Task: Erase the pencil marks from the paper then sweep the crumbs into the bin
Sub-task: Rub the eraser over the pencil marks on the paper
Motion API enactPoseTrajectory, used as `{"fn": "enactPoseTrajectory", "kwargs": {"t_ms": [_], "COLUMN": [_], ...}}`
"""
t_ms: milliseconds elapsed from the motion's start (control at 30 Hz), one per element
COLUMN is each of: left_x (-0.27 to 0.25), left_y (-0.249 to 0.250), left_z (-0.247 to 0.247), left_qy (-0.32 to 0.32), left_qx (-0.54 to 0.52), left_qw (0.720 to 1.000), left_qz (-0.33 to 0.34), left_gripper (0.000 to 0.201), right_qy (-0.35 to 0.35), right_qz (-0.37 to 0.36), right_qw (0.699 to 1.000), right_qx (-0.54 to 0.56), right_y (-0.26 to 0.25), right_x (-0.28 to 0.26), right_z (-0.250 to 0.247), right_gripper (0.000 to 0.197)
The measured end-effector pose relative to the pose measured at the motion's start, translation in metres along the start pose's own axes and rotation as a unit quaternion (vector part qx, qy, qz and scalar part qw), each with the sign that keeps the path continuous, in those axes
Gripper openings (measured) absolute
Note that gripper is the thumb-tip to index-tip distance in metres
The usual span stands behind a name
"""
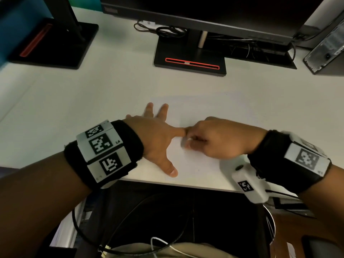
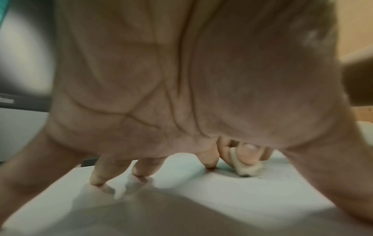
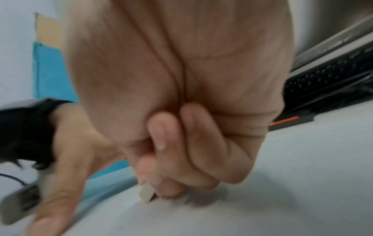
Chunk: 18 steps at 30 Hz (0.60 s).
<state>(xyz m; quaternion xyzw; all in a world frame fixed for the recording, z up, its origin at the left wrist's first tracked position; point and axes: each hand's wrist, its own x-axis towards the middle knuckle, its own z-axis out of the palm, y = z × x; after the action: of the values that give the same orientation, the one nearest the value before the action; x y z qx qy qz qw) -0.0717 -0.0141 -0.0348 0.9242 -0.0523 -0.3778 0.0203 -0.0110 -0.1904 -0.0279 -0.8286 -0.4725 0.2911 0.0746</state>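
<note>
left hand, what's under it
The left hand presses spread fingers on the white paper, which lies on the desk. Any pencil marks beneath the palm are covered. Beside it the right hand pinches the eraser onto the paper.

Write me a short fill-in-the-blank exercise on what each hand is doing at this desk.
1. The left hand lies spread flat on the ____ to hold it still.
2. The right hand pinches a small ____ against the sheet.
3. Behind the hands, the middle monitor stand has a ____ stripe on its base.
4. The two hands meet at the left ____ finger.

Missing words: paper; eraser; red; index
</note>
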Motion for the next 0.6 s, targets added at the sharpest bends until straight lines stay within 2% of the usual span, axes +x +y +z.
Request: {"fn": "enactPoseTrajectory", "kwargs": {"t_ms": [100, 167, 233, 300, 367, 433, 500, 600], "left_x": [-0.001, -0.001, -0.002, -0.001, -0.001, 0.000, 0.000, 0.000], "left_y": [-0.001, -0.002, -0.003, -0.003, -0.004, -0.004, -0.004, -0.005], "left_z": [0.001, 0.002, 0.003, 0.004, 0.004, 0.005, 0.005, 0.005], "left_qy": [0.004, 0.012, 0.020, 0.026, 0.028, 0.028, 0.029, 0.025], "left_qx": [0.005, 0.013, 0.024, 0.028, 0.025, 0.027, 0.028, 0.020], "left_qw": [1.000, 1.000, 0.999, 0.999, 0.999, 0.999, 0.999, 0.999], "left_qz": [-0.003, -0.004, -0.008, -0.007, -0.008, -0.006, -0.005, -0.006], "left_gripper": [0.121, 0.129, 0.137, 0.141, 0.143, 0.144, 0.145, 0.146], "right_qy": [0.038, 0.018, 0.007, 0.031, 0.040, 0.012, -0.008, 0.026], "right_qz": [-0.012, -0.040, -0.024, 0.004, -0.006, -0.032, -0.025, -0.001], "right_qw": [0.999, 0.999, 1.000, 1.000, 0.999, 0.999, 1.000, 1.000], "right_qx": [-0.001, 0.011, 0.009, -0.001, -0.007, -0.002, 0.005, 0.005], "right_y": [-0.005, -0.015, -0.009, 0.001, -0.003, -0.013, -0.012, -0.003], "right_x": [0.004, 0.000, 0.001, 0.005, 0.006, 0.004, 0.003, 0.008], "right_z": [0.008, 0.016, 0.011, 0.004, 0.007, 0.015, 0.013, 0.004], "right_gripper": [0.034, 0.033, 0.038, 0.040, 0.039, 0.039, 0.041, 0.038]}}
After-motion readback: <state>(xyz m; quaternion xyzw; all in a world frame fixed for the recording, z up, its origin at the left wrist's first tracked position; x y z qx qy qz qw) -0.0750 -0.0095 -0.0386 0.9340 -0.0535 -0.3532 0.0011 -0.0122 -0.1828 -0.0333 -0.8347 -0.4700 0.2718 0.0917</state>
